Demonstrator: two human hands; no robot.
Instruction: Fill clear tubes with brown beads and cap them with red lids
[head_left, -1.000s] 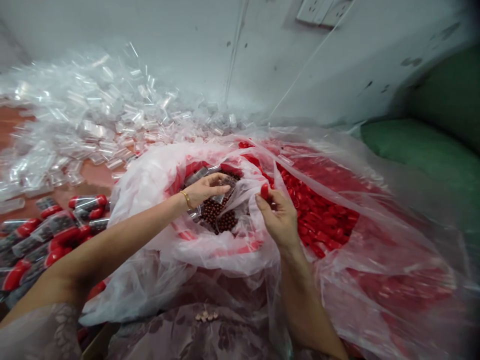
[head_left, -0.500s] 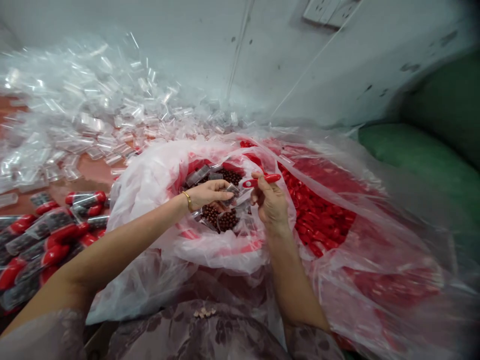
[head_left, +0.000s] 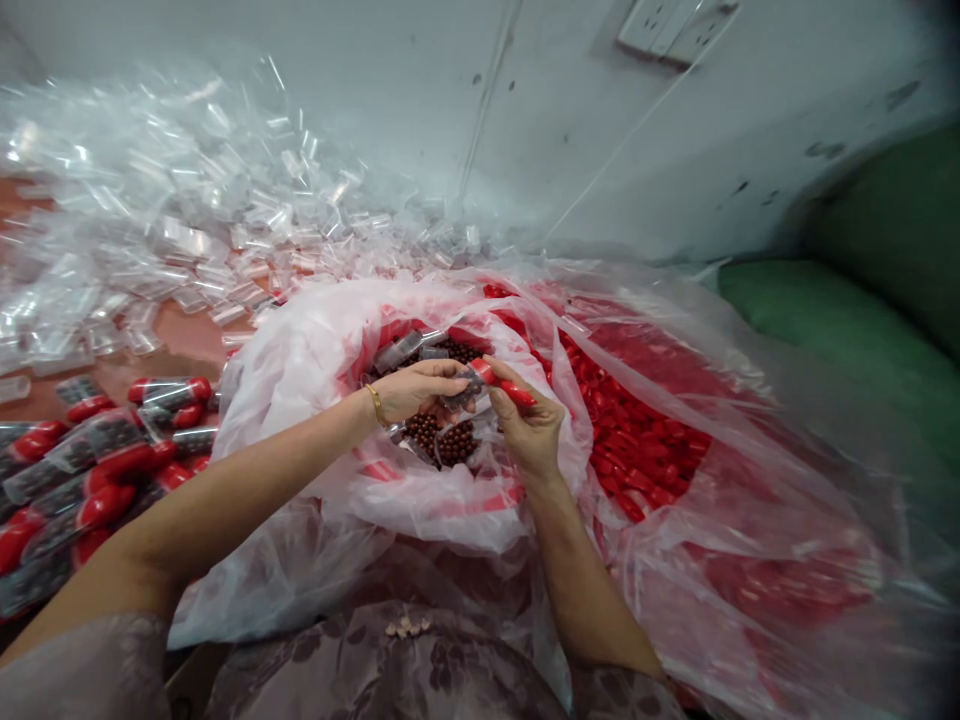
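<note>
Above brown beads (head_left: 456,442) at the clock's centre, the left hand (head_left: 416,388) pinches a clear tube (head_left: 459,396), and the right hand (head_left: 531,428) pinches a red cap (head_left: 517,392) that has just reached the tube's 2 o'clock end, so that end seems covered

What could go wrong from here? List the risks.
The clear tube sits in the left hand's fingertips, so it might tip or slip.
The red piece in the right hand could drop among the brown beads.
The white bag's loose, crumpled rim might sag inward.
</note>
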